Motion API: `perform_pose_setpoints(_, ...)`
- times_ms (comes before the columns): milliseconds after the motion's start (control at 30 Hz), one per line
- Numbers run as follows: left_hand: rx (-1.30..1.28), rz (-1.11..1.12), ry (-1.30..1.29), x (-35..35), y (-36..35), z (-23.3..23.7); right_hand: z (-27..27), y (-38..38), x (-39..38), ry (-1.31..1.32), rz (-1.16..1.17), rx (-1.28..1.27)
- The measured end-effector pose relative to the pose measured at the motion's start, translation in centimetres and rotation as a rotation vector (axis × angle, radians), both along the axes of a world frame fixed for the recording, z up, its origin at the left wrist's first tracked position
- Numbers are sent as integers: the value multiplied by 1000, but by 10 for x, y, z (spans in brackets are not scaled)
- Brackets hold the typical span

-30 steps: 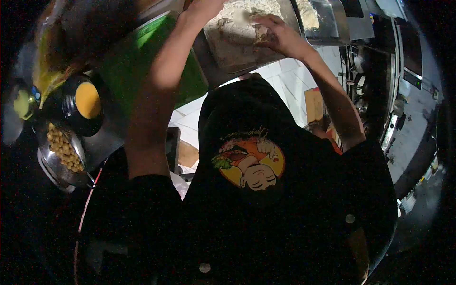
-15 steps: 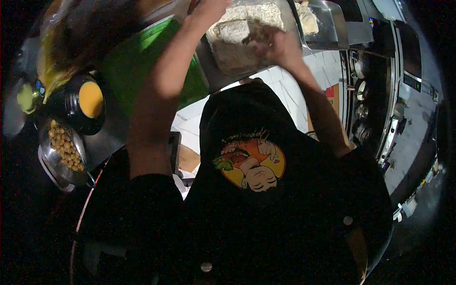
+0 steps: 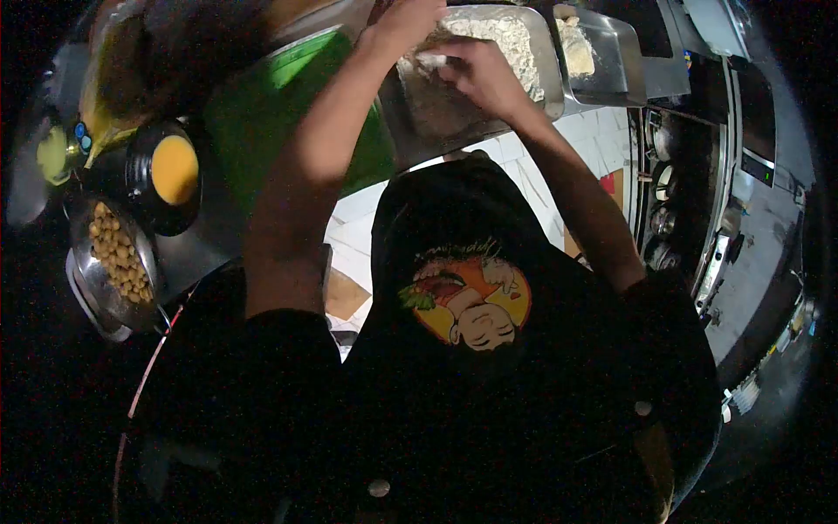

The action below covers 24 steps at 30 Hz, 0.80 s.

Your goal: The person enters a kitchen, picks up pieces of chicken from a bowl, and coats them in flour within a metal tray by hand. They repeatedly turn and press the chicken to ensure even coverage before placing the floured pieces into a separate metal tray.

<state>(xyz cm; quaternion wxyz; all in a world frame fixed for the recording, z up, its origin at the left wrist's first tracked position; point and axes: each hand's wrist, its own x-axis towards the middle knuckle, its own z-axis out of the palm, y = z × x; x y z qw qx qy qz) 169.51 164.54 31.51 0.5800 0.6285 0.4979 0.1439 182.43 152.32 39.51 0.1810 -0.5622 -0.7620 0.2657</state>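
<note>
Reaching with 2 bare hands over the metal tray (image 3: pixel 454 127), in the upper middle of the view. Can see pale flour (image 3: pixel 513 44) heaped along its upper right part. Bent at the fingers on the right hand (image 3: pixel 476 79), with the tips by a whitish patch at the left; cannot tell whether pinching anything. Just beside that, at the upper left, can see the left hand (image 3: pixel 410 24), partly cut off at the fingers; cannot tell whether spread or pressed together. To the right, can see a smaller metal pan (image 3: pixel 620 74) with pale powder (image 3: pixel 578 51); to the left, a green surface (image 3: pixel 292 131) and a metal bowl (image 3: pixel 143 237) of small tan pieces (image 3: pixel 119 258).
</note>
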Motion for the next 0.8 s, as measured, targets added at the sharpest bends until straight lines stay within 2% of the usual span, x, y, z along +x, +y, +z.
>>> perform_pose_setpoints(33,334,-162,-19,-3,1,-1,-8,5,3,2,-2,1)
perform_pose_setpoints(67,671,-323,-41,-3,4,-1,-18,12,7,-155,125,201)
perform_pose_setpoints(100,671,-322,-42,-2,6,1,-24,15,8,-314,255,395)
perform_pose_setpoints(200,507,-368,4,-4,10,9,-39,13,15,-374,223,255)
perform_pose_setpoints(233,558,-410,76,-6,6,21,-38,12,17,-373,217,247)
perform_pose_setpoints(300,614,-452,147,-6,2,44,-31,21,24,-240,211,36)
perform_pose_setpoints(367,577,-549,386,-6,1,55,-13,16,32,-200,208,97)
perform_pose_setpoints(400,576,-552,385,-6,-1,60,-6,10,38,-159,204,155)
perform_pose_setpoints(467,522,-348,289,-7,-9,67,-10,-4,59,-160,138,221)
perform_pose_setpoints(533,455,-295,335,-2,-14,81,-17,-14,76,4,-26,-38)
perform_pose_setpoints(567,390,-237,382,1,-18,87,-31,-15,79,-71,4,173)
perform_pose_setpoints(600,392,-249,383,2,-25,90,-31,-14,80,-69,-7,173)
perform_pose_setpoints(667,876,-282,333,0,-38,93,-36,-11,76,117,-110,-4)
perform_pose_setpoints(700,875,-296,336,3,-37,81,-38,-10,75,130,-120,83)
perform_pose_setpoints(767,606,-463,-158,9,-40,44,-41,-12,74,178,-152,39)
perform_pose_setpoints(800,607,-467,-154,10,-47,36,-42,-10,75,217,-171,3)
